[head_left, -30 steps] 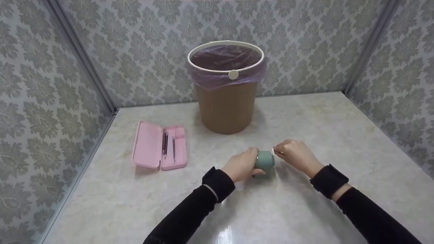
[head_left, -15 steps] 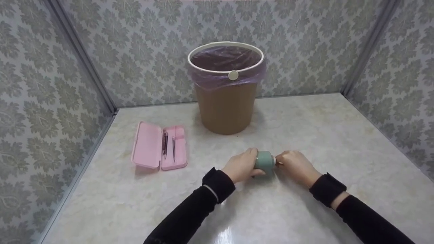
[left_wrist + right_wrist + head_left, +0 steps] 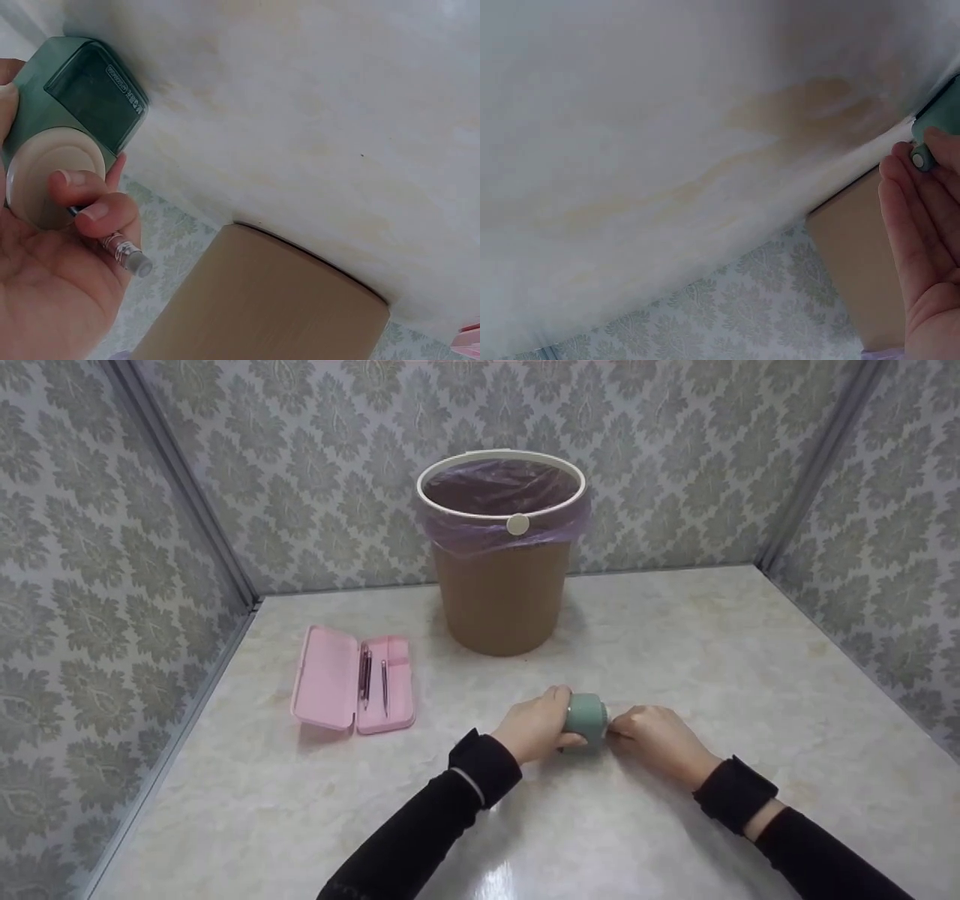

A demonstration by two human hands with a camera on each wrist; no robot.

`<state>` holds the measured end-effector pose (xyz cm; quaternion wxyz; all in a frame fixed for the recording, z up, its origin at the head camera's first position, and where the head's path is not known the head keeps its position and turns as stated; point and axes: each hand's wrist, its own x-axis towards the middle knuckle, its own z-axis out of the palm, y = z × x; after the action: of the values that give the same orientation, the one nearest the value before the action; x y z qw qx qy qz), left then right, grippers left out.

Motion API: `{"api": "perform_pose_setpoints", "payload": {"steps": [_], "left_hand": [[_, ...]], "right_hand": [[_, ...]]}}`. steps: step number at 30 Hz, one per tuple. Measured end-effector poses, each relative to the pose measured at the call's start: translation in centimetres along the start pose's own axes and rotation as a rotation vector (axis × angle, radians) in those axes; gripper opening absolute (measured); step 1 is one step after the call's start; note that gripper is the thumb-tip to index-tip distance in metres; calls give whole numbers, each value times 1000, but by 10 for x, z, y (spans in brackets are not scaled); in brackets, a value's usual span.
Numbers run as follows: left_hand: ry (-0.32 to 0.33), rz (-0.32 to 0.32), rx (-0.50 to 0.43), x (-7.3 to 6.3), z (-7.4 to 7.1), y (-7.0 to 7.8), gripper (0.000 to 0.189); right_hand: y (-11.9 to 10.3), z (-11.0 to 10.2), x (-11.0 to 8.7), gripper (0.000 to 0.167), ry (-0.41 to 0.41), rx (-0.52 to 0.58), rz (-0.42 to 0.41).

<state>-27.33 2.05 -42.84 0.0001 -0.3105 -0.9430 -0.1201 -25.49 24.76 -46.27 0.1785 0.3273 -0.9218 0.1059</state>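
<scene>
My left hand (image 3: 534,729) grips a green crank pencil sharpener (image 3: 586,714) just above the table. In the left wrist view the sharpener has a dark see-through shavings box (image 3: 97,94) and a round cream front (image 3: 56,169). A pencil (image 3: 137,262) sticks out of that front, its clear-tipped end outward, held between the fingers of the same hand. My right hand (image 3: 664,742) pinches the small green crank knob (image 3: 922,159) at the sharpener's other end. The pencil's tip is hidden inside the sharpener.
A pink pencil case (image 3: 326,679) lies with its lid up at the left, several pencils inside. Behind the hands stands a brown bin (image 3: 502,600) with a purple liner (image 3: 495,536). Patterned panels (image 3: 337,472) border the table (image 3: 300,810).
My right hand has moved down from beside the sharpener's upper edge, turning the crank with it. The left hand and the sharpener have stayed in place.
</scene>
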Motion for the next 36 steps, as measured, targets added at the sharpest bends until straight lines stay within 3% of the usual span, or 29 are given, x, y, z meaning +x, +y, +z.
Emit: {"api": "perform_pose_setpoints", "payload": {"steps": [21,26,36], "left_hand": [[34,4,48,-2,-1,0,62],[34,7,39,-1,0,-1,63],[24,-11,-4,-1,-1,-1,62]], "right_hand": [[-6,-6,-6,10,47,-1,-73],[-8,-9,-6,16,34,-9,-67],[-9,-11,-7,16,82,-41,-148]]}}
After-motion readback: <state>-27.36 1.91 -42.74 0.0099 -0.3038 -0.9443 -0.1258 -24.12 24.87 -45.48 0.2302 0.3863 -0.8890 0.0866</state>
